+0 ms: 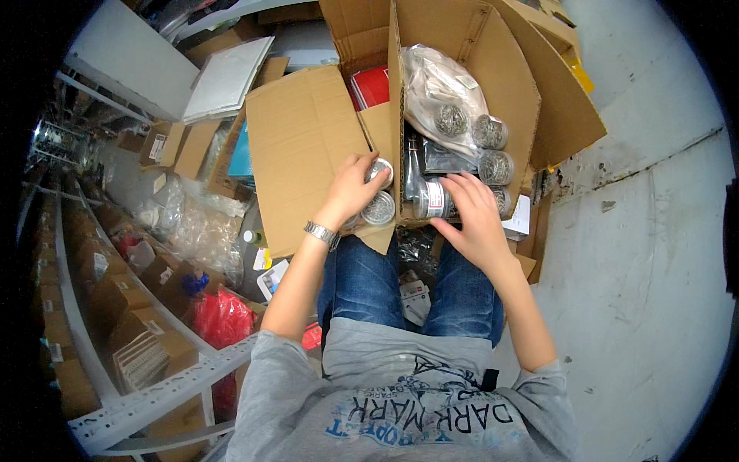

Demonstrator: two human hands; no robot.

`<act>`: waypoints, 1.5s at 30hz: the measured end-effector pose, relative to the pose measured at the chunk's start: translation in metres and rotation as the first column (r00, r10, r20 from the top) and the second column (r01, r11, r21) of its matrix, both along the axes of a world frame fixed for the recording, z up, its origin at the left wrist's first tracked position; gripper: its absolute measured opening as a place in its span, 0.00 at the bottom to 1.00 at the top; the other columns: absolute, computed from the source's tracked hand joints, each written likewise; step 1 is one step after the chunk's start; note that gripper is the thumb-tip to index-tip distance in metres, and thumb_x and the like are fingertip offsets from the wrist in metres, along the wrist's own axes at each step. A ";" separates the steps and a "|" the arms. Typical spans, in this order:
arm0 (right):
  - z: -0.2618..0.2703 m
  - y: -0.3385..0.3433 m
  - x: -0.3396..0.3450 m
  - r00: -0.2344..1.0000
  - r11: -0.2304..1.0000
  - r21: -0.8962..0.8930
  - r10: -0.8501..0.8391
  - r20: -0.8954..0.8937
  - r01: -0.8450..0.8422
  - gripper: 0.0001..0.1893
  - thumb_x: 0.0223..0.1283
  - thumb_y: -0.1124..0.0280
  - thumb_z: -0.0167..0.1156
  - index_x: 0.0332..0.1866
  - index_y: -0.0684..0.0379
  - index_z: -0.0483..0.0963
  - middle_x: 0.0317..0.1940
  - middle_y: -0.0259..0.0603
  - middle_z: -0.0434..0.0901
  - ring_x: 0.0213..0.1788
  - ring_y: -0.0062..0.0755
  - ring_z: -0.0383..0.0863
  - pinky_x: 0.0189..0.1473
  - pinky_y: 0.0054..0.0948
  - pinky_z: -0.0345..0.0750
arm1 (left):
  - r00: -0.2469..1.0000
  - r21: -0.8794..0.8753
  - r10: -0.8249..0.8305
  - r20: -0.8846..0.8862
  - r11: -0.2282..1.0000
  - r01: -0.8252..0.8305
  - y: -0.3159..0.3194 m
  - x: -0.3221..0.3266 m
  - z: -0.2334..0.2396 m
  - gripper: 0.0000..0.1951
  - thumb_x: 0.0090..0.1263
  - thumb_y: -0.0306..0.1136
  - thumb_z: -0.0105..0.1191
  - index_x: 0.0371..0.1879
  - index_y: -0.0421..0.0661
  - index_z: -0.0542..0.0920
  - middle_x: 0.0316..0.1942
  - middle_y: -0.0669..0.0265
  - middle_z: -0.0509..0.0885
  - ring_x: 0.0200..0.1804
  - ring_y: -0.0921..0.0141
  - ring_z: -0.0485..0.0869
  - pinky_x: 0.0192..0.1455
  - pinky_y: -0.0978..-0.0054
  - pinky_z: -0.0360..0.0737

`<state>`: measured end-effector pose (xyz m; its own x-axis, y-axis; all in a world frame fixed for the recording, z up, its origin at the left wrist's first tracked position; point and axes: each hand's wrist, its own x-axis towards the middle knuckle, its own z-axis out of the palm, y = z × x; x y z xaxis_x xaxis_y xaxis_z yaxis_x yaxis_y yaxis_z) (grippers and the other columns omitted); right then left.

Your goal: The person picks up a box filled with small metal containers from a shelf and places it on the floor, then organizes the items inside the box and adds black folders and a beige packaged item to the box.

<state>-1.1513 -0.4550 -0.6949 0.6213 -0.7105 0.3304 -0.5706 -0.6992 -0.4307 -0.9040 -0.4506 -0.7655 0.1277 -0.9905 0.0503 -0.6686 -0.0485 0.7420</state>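
Observation:
My left hand [357, 187] rests at a round clear tub [379, 172] with a light lid, its thumb and fingertips around the rim. A second round tub [378, 208] lies just below, on the cardboard. My right hand [470, 222] is inside the open cardboard box [526, 86], thumb and fingers about a labelled tub [432, 198] lying on its side; whether it grips the tub is unclear. Several clear tubs of small metal pieces [495, 167] line the box's right side. A plastic-wrapped pale bundle [439, 86] and black packages [441, 156] lie deeper in the box.
A large cardboard flap [306, 150] spreads left of the box, by red packets [371, 88]. White wrapped sheets [228, 81] lie farther left. Metal shelving [167, 378] with cartons and a red plastic bag [224, 317] stands at lower left. A pale wall or panel [635, 260] is at right.

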 end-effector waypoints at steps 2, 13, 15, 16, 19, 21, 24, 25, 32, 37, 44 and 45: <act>-0.009 -0.008 0.008 0.993 0.999 0.014 0.038 -0.115 -0.036 0.30 0.50 0.63 0.66 0.60 0.59 0.67 0.58 0.47 0.70 0.64 0.51 0.65 0.66 0.54 0.56 | 0.999 -0.046 0.014 -0.036 0.999 -0.016 0.005 0.000 0.005 0.24 0.67 0.43 0.52 0.57 0.39 0.74 0.50 0.49 0.75 0.53 0.53 0.75 0.57 0.64 0.71; -0.017 -0.043 0.011 0.986 0.966 0.215 0.157 -0.056 -0.142 0.30 0.53 0.54 0.64 0.58 0.61 0.69 0.48 0.50 0.77 0.50 0.48 0.75 0.55 0.40 0.68 | 0.967 -0.287 0.113 -0.229 0.941 -0.178 0.075 -0.042 0.050 0.18 0.62 0.27 0.55 0.52 0.40 0.75 0.43 0.57 0.76 0.47 0.63 0.76 0.53 0.70 0.72; -0.016 -0.042 0.012 0.996 0.963 0.257 0.087 0.000 -0.084 0.31 0.52 0.53 0.64 0.57 0.61 0.69 0.45 0.50 0.78 0.49 0.49 0.75 0.52 0.40 0.70 | 0.977 -0.305 0.061 -0.206 0.944 -0.123 0.078 -0.048 0.055 0.18 0.62 0.27 0.56 0.52 0.40 0.75 0.43 0.57 0.76 0.47 0.63 0.76 0.52 0.70 0.72; -0.015 -0.042 0.011 0.997 0.971 0.224 0.077 0.027 -0.081 0.31 0.52 0.53 0.65 0.58 0.61 0.69 0.46 0.50 0.78 0.50 0.49 0.75 0.52 0.39 0.71 | 0.979 -0.320 0.061 -0.196 0.939 -0.123 0.078 -0.050 0.057 0.19 0.61 0.27 0.57 0.52 0.40 0.75 0.44 0.57 0.76 0.47 0.63 0.76 0.52 0.69 0.73; -0.001 -0.036 0.007 0.989 0.976 0.208 0.040 0.144 -0.070 0.31 0.53 0.55 0.65 0.59 0.62 0.68 0.48 0.51 0.77 0.52 0.47 0.75 0.54 0.36 0.71 | 0.973 -0.333 0.022 -0.230 0.937 -0.100 0.078 -0.059 0.069 0.20 0.59 0.28 0.60 0.52 0.40 0.75 0.45 0.57 0.76 0.48 0.62 0.76 0.52 0.69 0.73; 0.017 -0.024 0.005 0.961 0.949 0.303 -0.001 0.275 -0.086 0.30 0.54 0.57 0.65 0.60 0.61 0.67 0.50 0.51 0.77 0.55 0.44 0.75 0.58 0.34 0.69 | 0.957 -0.343 -0.017 -0.289 0.935 -0.087 0.079 -0.066 0.076 0.29 0.55 0.33 0.66 0.57 0.41 0.72 0.50 0.58 0.75 0.52 0.61 0.75 0.56 0.68 0.72; 0.035 0.000 0.002 0.884 0.747 0.595 -0.021 0.466 -0.296 0.28 0.57 0.63 0.64 0.61 0.62 0.66 0.55 0.48 0.74 0.59 0.39 0.73 0.61 0.33 0.68 | 0.875 -0.316 -0.110 -0.472 0.947 -0.051 0.079 -0.079 0.083 0.39 0.48 0.38 0.71 0.62 0.43 0.69 0.55 0.58 0.73 0.58 0.61 0.73 0.61 0.67 0.69; 0.036 0.007 0.000 0.845 0.663 0.647 -0.042 0.533 -0.376 0.28 0.57 0.64 0.64 0.61 0.62 0.66 0.55 0.47 0.74 0.59 0.38 0.73 0.61 0.33 0.68 | 0.876 -0.309 -0.145 -0.460 0.951 -0.005 0.079 -0.078 0.084 0.39 0.48 0.38 0.71 0.62 0.43 0.69 0.55 0.58 0.73 0.58 0.61 0.73 0.61 0.67 0.69; 0.026 0.000 -0.015 0.867 0.785 0.600 -0.186 0.462 -0.152 0.23 0.60 0.68 0.60 0.60 0.61 0.67 0.51 0.42 0.75 0.52 0.33 0.75 0.56 0.31 0.72 | 0.973 -0.291 0.133 -0.191 0.938 -0.186 0.071 -0.014 0.066 0.36 0.49 0.32 0.68 0.60 0.42 0.70 0.53 0.57 0.74 0.57 0.63 0.74 0.61 0.68 0.70; 0.016 -0.008 -0.023 0.955 0.945 0.319 -0.160 0.248 0.075 0.18 0.59 0.71 0.58 0.55 0.62 0.70 0.48 0.47 0.76 0.50 0.40 0.77 0.53 0.34 0.73 | 0.967 -0.131 0.253 0.017 0.960 -0.249 0.039 0.041 0.017 0.33 0.47 0.31 0.66 0.58 0.44 0.73 0.48 0.55 0.75 0.51 0.58 0.77 0.55 0.65 0.75; 0.009 -0.017 -0.017 0.999 0.997 0.083 0.011 -0.051 -0.007 0.21 0.53 0.68 0.63 0.53 0.63 0.71 0.51 0.48 0.75 0.57 0.48 0.71 0.59 0.41 0.68 | 0.971 -0.017 0.237 0.025 0.972 -0.236 0.022 0.035 -0.021 0.35 0.48 0.34 0.67 0.59 0.44 0.71 0.49 0.52 0.74 0.52 0.56 0.76 0.56 0.65 0.75; 0.008 -0.019 -0.016 0.996 0.996 0.085 0.024 -0.091 -0.016 0.22 0.53 0.67 0.63 0.53 0.63 0.71 0.52 0.48 0.74 0.57 0.48 0.71 0.59 0.41 0.67 | 0.969 -0.016 0.246 0.020 0.969 -0.245 0.020 0.031 -0.020 0.35 0.48 0.35 0.67 0.60 0.43 0.71 0.49 0.51 0.73 0.52 0.56 0.76 0.56 0.65 0.75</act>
<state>-1.1669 -0.4742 -0.6870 0.6607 -0.7204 0.2109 -0.5968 -0.6745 -0.4345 -0.8728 -0.4302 -0.7860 0.3657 -0.9282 0.0692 -0.6537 -0.2032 0.7289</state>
